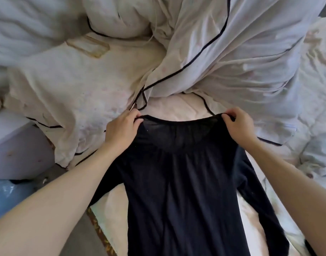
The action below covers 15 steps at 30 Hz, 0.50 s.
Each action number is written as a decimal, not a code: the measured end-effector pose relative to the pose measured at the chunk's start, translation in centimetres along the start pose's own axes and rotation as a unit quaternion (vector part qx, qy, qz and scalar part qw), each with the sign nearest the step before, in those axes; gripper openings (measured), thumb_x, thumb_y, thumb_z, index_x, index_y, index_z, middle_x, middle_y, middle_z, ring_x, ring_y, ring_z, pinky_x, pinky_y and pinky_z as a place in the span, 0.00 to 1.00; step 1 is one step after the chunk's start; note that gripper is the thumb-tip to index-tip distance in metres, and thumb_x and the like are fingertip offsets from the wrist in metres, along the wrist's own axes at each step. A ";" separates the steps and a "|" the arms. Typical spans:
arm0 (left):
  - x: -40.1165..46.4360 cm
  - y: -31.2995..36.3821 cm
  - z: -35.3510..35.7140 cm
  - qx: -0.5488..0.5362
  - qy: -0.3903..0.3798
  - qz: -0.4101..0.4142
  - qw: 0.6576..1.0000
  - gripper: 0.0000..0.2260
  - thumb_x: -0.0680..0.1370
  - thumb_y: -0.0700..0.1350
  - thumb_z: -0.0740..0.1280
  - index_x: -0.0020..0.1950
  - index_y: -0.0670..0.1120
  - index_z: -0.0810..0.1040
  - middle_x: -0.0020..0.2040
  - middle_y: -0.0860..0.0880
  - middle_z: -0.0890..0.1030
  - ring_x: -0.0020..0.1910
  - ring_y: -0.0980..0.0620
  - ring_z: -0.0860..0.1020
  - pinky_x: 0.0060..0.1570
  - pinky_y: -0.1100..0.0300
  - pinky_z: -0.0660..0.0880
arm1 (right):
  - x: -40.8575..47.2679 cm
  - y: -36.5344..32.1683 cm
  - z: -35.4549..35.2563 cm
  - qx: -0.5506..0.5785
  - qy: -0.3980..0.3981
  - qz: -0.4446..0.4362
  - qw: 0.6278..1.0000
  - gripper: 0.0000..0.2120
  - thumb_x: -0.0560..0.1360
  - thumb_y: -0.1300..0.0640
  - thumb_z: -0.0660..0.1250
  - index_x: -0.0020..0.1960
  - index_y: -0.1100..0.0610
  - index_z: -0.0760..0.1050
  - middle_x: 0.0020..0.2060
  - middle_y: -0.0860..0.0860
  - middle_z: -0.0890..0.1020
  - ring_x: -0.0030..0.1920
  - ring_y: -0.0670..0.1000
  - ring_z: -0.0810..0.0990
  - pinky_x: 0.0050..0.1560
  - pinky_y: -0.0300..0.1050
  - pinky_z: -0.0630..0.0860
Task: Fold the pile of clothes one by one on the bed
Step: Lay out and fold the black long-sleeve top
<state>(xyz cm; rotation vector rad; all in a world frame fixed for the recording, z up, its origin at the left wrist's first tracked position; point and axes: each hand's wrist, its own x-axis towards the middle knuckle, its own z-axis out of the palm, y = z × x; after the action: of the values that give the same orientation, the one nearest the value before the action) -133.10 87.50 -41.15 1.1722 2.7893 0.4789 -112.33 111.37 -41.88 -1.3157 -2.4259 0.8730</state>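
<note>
A black long-sleeved garment is stretched out in front of me over the bed, its far edge raised. My left hand pinches that edge at its left corner. My right hand pinches the same edge at its right corner. The cloth hangs taut between the two hands and runs down toward me, with a sleeve trailing on each side. Behind it lie white pyjama pieces with dark piping, crumpled in a pile.
A cream pyjama top with a chest pocket lies spread at the left. Pale bedding covers the bed to the right. The bed's left edge drops to a lilac box and a blue bag on the floor.
</note>
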 end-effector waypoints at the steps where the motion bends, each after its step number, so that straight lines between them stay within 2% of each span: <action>1: 0.7 -0.3 0.9 0.003 0.003 -0.001 1.000 0.11 0.81 0.50 0.60 0.58 0.44 0.75 0.55 0.47 0.79 0.48 0.42 0.78 0.41 0.51 0.72 | 0.7 0.6 0.9 0.002 0.006 0.005 1.000 0.06 0.78 0.57 0.63 0.50 0.60 0.76 0.43 0.50 0.76 0.45 0.49 0.72 0.46 0.42 0.65; 5: 5.2 -0.8 3.8 0.005 0.021 0.003 1.000 0.11 0.81 0.49 0.60 0.56 0.42 0.74 0.56 0.43 0.77 0.46 0.37 0.77 0.41 0.47 0.73 | 4.6 1.1 3.6 0.003 0.033 0.003 0.999 0.07 0.79 0.58 0.62 0.51 0.62 0.76 0.47 0.53 0.78 0.49 0.53 0.75 0.49 0.43 0.66; 8: 7.3 -1.2 6.1 0.041 0.051 0.010 0.998 0.12 0.81 0.49 0.60 0.56 0.42 0.75 0.52 0.41 0.78 0.45 0.37 0.77 0.37 0.50 0.70 | 7.0 0.9 5.4 0.001 0.063 0.004 0.998 0.08 0.79 0.57 0.62 0.52 0.61 0.76 0.50 0.57 0.79 0.52 0.57 0.76 0.56 0.50 0.69; 10: 7.3 -1.8 7.9 0.062 0.048 0.031 0.996 0.12 0.81 0.48 0.60 0.57 0.41 0.75 0.51 0.41 0.78 0.44 0.37 0.77 0.36 0.49 0.70 | 7.4 1.7 6.8 -0.024 0.038 -0.001 0.999 0.08 0.79 0.57 0.62 0.53 0.60 0.76 0.50 0.57 0.79 0.51 0.58 0.76 0.56 0.53 0.69; 12: 6.6 -2.5 9.8 0.102 0.013 0.057 0.993 0.13 0.82 0.49 0.58 0.58 0.41 0.74 0.52 0.41 0.78 0.42 0.37 0.78 0.33 0.51 0.67 | 7.2 3.0 8.2 -0.050 -0.023 0.016 0.998 0.09 0.79 0.56 0.62 0.55 0.59 0.76 0.52 0.57 0.80 0.53 0.59 0.76 0.55 0.50 0.70; 15: 6.4 -3.2 11.2 0.130 -0.030 0.041 0.990 0.14 0.82 0.50 0.57 0.60 0.42 0.73 0.54 0.41 0.77 0.46 0.38 0.77 0.33 0.53 0.65 | 6.5 4.2 9.4 -0.061 -0.070 0.038 0.995 0.11 0.79 0.56 0.61 0.58 0.59 0.76 0.56 0.56 0.80 0.56 0.59 0.76 0.57 0.52 0.71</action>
<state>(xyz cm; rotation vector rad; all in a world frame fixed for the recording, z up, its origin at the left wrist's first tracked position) -137.70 92.81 -52.47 1.3283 2.8238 0.0840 -117.59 114.86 -52.27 -1.4429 -2.5879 0.8762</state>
